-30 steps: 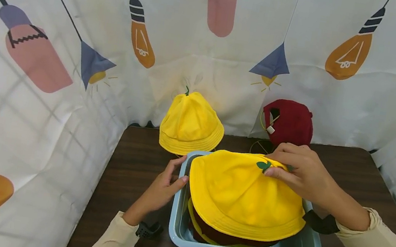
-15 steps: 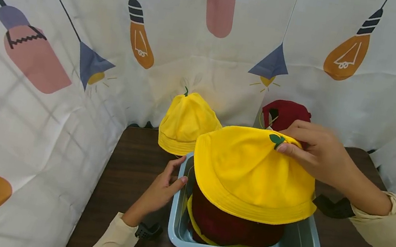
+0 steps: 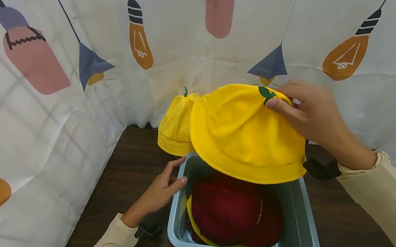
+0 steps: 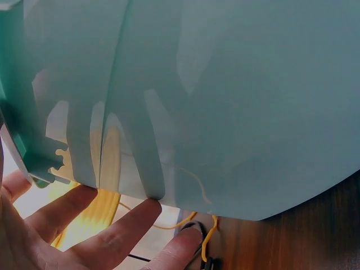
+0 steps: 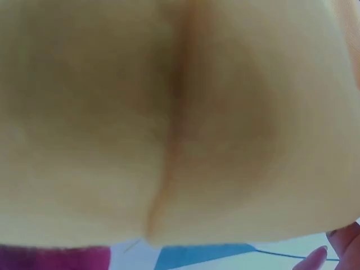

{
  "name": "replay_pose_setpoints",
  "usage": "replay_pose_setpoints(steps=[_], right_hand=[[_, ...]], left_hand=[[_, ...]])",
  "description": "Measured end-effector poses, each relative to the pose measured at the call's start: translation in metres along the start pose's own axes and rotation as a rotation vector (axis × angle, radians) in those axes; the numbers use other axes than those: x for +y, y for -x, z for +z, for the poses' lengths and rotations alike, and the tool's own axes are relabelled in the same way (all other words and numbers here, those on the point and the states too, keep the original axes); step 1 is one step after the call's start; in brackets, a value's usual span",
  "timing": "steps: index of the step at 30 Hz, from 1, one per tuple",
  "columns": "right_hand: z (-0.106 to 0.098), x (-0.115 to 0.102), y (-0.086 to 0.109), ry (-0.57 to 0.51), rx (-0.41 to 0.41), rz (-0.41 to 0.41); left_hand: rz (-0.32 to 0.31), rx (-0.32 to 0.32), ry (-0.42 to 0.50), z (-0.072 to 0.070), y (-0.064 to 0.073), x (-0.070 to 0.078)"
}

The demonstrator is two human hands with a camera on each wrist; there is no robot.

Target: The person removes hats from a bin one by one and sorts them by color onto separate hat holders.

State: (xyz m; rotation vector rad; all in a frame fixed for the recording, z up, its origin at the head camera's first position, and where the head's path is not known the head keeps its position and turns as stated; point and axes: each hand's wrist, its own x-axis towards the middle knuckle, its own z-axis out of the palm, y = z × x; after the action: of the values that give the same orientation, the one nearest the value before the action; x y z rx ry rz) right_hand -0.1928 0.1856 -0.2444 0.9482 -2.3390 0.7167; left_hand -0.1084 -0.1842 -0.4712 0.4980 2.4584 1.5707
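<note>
My right hand [image 3: 310,113] pinches the crown of a yellow bucket hat [image 3: 246,135] beside its green leaf tip, holding it above a light blue plastic basin [image 3: 306,227]. The hat fills most of the right wrist view as a blurred cloth surface [image 5: 253,140]. In the basin lies a dark red cap [image 3: 227,210], with a yellow brim [image 3: 192,222] showing beneath it. My left hand [image 3: 160,191] rests at the basin's left rim, fingers extended. In the left wrist view its fingertips [image 4: 152,207] touch the basin's outer wall [image 4: 242,112].
A second yellow hat [image 3: 178,124] stands at the back left of the dark wood table [image 3: 137,165], partly hidden by the held one. The red cap behind is covered in the head view. A white curtain [image 3: 172,41] with lamp prints encloses the back and sides.
My right hand has lifted the yellow bucket hat up and back out of the basin, uncovering the dark red cap inside. The left hand stays at the rim.
</note>
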Motion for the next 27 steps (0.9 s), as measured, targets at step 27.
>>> replay_pose_setpoints(steps=[27], right_hand=[[0.067,-0.009,-0.131,-0.100,0.004,0.131]], left_hand=[[0.007,-0.003,0.024,0.000,0.000,0.000]])
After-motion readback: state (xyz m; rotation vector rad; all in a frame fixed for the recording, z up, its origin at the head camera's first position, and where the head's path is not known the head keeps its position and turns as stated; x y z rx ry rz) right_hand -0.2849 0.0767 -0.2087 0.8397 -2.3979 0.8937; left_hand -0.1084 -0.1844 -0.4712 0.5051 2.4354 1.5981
